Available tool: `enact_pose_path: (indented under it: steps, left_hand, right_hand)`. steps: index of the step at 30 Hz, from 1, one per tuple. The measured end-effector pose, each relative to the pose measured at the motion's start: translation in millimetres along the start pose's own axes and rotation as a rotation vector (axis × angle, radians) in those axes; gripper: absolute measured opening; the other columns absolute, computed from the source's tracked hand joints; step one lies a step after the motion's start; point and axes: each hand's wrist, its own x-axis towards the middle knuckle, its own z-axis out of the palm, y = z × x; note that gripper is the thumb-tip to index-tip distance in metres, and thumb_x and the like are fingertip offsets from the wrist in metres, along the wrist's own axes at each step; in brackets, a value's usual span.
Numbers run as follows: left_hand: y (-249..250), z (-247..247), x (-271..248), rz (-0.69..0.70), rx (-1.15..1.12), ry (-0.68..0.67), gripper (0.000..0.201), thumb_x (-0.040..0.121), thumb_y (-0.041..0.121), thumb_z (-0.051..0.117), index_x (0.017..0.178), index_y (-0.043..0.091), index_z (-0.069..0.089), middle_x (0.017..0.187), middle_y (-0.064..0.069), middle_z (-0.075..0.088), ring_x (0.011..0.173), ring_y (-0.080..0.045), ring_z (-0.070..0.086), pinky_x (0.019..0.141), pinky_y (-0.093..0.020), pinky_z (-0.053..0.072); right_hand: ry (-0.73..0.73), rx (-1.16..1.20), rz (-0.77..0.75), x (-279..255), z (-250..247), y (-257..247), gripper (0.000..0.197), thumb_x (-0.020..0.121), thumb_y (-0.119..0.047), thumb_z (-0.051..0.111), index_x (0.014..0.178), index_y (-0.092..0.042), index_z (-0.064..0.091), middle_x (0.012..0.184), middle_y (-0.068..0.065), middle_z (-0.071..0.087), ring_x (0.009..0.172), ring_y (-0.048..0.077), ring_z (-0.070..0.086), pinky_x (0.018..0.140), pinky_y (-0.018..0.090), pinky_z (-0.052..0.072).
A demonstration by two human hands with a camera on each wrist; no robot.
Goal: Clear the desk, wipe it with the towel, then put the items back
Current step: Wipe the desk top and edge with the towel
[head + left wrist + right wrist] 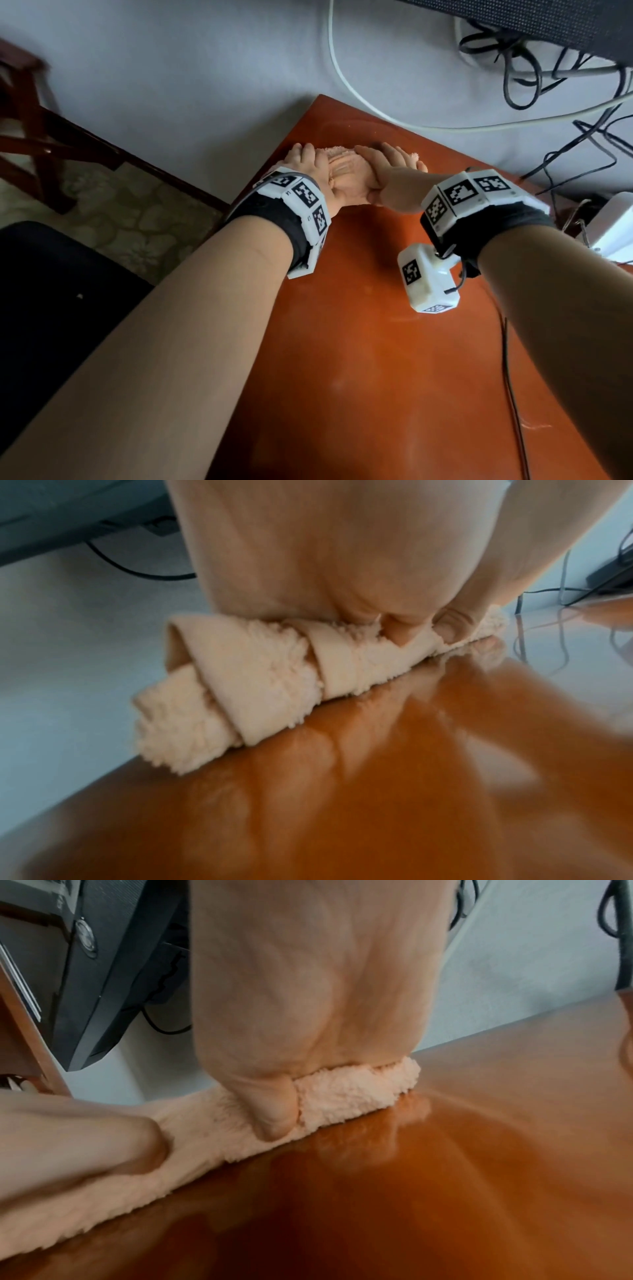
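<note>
A cream, fluffy towel (339, 164) lies bunched into a roll at the far corner of the glossy orange desk (359, 342). My left hand (303, 159) is on its left half, with the fingers bent over the far side. In the left wrist view the palm (308, 561) bears down on the rolled towel (257, 683) and the thumb is tucked into its front. My right hand (390, 161) holds the right half. Its thumb (277, 1110) presses the towel (349, 1093) from the front while the palm sits on top. The two hands touch each other. No other items show on the desk.
Grey wall and floor lie just beyond the desk corner. Tangled black cables (513, 68) and a white cable (376, 113) hang at the back right under a dark device (548, 20). A white object (613, 222) sits at the right edge. A black chair seat (51, 291) is at the left.
</note>
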Motion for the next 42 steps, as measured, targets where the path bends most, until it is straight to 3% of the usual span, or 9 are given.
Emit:
enact_pose_path:
  steps: [21,29,32,35,38,42]
  left_hand:
    - [1.3,-12.5,33.4,-0.144,0.073,-0.029,0.072,0.096,0.043,0.03,0.147,-0.001,0.007,0.155,-0.022,0.006,0.145,-0.032,0.006,0.116,-0.042,0.012]
    - [2.2,-8.4,34.9,-0.231,0.069,0.001,0.074,0.095,0.048,0.029,0.144,-0.005,0.014,0.148,-0.026,0.023,0.137,-0.038,0.025,0.112,-0.046,0.02]
    - [3.7,-11.0,32.9,-0.247,0.046,-0.019,0.071,0.094,0.048,0.028,0.141,-0.004,0.021,0.144,-0.025,0.03,0.132,-0.037,0.032,0.108,-0.049,0.024]
    - [2.0,-13.5,29.3,-0.248,-0.013,-0.007,0.066,0.092,0.046,0.034,0.139,0.001,0.025,0.14,-0.02,0.034,0.128,-0.034,0.034,0.104,-0.048,0.03]
    - [-13.5,-17.9,25.6,-0.223,-0.166,-0.026,0.062,0.091,0.043,0.039,0.141,0.008,0.026,0.138,-0.012,0.033,0.128,-0.027,0.03,0.102,-0.041,0.03]
    - [-27.8,-30.0,17.7,-0.153,-0.339,-0.099,0.061,0.095,0.038,0.036,0.149,0.026,0.01,0.15,-0.01,0.021,0.139,-0.027,0.018,0.11,-0.044,0.023]
  right_hand:
    - [-0.038,-0.057,-0.172,50.4,-32.9,-2.2,0.077,0.089,-0.027,0.057,0.147,-0.041,0.007,0.158,0.003,-0.006,0.146,0.025,-0.006,0.118,0.045,0.001]
    - [-0.064,-0.144,-0.238,66.6,-43.4,-17.3,0.077,0.091,-0.016,0.054,0.146,-0.041,0.007,0.158,0.0,-0.005,0.146,0.023,-0.008,0.118,0.046,0.0]
    - [-0.064,-0.184,-0.231,65.4,-45.9,-22.9,0.078,0.093,-0.019,0.051,0.148,-0.037,0.0,0.158,0.001,-0.009,0.146,0.024,-0.01,0.118,0.049,0.001]
    - [-0.03,-0.032,-0.19,49.2,-45.3,-14.6,0.076,0.096,-0.018,0.048,0.15,-0.028,-0.004,0.158,0.006,-0.01,0.146,0.024,-0.011,0.119,0.047,0.002]
    - [0.077,0.313,-0.118,31.9,-44.5,1.1,0.063,0.098,-0.016,0.042,0.151,-0.019,0.008,0.158,0.008,0.003,0.147,0.023,-0.002,0.119,0.036,0.004]
    - [0.128,0.414,-0.02,32.3,-33.6,-1.2,0.057,0.1,-0.02,0.04,0.15,-0.01,0.015,0.155,0.014,0.018,0.143,0.031,0.018,0.117,0.039,0.016]
